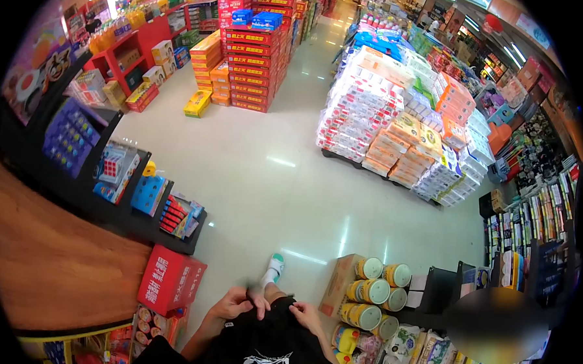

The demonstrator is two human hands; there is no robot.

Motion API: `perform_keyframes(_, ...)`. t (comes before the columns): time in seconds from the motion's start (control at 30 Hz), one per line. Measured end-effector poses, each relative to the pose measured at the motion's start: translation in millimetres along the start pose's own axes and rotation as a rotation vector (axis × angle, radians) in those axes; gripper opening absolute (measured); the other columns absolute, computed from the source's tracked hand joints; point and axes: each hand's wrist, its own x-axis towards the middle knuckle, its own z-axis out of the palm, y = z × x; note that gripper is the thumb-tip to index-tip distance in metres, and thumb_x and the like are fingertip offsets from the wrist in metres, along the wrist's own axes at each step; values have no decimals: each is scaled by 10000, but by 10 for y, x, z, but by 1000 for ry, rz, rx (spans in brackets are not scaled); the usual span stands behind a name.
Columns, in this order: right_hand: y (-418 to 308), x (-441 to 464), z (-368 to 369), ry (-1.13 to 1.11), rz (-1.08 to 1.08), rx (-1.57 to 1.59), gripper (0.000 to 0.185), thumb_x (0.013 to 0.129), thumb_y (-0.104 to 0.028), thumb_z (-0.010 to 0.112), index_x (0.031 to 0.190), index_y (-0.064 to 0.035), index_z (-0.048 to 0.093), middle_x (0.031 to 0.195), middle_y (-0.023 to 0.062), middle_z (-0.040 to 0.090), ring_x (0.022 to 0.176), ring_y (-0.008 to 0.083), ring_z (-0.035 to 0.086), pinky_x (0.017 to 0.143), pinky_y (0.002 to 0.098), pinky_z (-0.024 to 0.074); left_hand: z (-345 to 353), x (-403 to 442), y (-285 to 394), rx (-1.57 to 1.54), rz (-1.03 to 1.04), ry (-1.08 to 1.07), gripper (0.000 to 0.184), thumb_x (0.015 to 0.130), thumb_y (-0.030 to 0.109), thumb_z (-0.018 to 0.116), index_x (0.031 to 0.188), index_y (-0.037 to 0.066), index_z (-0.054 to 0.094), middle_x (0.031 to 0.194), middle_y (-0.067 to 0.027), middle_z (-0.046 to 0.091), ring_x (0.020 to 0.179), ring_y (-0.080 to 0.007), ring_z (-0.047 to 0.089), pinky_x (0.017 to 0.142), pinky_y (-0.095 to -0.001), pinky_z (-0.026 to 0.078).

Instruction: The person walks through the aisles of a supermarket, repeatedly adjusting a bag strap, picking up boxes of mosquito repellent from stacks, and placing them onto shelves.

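My left hand (234, 303) is in front of my body at the bottom centre, fingers curled close to a black garment (268, 334) with a white print. A small dark blurred shape (255, 290) is beside its fingertips; what the fingers hold cannot be made out. To the right, my right hand (306, 315) pinches the upper edge of the black garment. Beyond the hands, a foot in a white sock and a sandal (274, 269) is on the shiny floor (259, 174).
Yellow tins (368, 291) and a cardboard box (339, 285) stand close on my right. A red box (170, 277) and a dark stepped shelf (188, 239) with toys are at left. Ahead are stacked tissue packs (359, 113) and red drink cartons (251, 69).
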Motion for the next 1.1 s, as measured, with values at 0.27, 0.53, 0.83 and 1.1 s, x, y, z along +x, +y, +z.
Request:
perform_keyframes(0.27,-1030,462,-676,-846,-1301,1829,271,982,-322,473,1126,-172,646,762,-19,616,752,119,408,735,297,295,-960,569,-849,1135,-882,-166,317,933,296,553,1015,6,652,809,-207,654,724,-362,634,692,-447,489)
perform_keyframes(0.53,-1011,1001,-935,-461,-883,1675,191,930,-376,578,985,-203,638,617,-60,517,716,122,352,701,302,254,-1284,1567,-864,1129,-864,-330,358,911,314,572,1094,6,577,880,-247,626,825,-418,607,726,-454,472)
perform_keyframes(0.83,-376,1672,-858,39,131,522,229,871,-246,683,894,-21,715,791,47,689,669,135,606,622,283,478,-1111,2482,-502,1066,-580,-377,228,921,188,553,1057,11,598,823,-197,636,743,-308,623,677,-382,481)
perform_keyframes(1.1,-412,1829,-966,121,167,445,247,892,-225,665,978,5,691,793,39,686,697,118,612,640,247,474,-794,3067,176,530,-587,-380,212,986,176,495,1004,-1,610,827,-61,624,753,-137,598,698,-269,477)
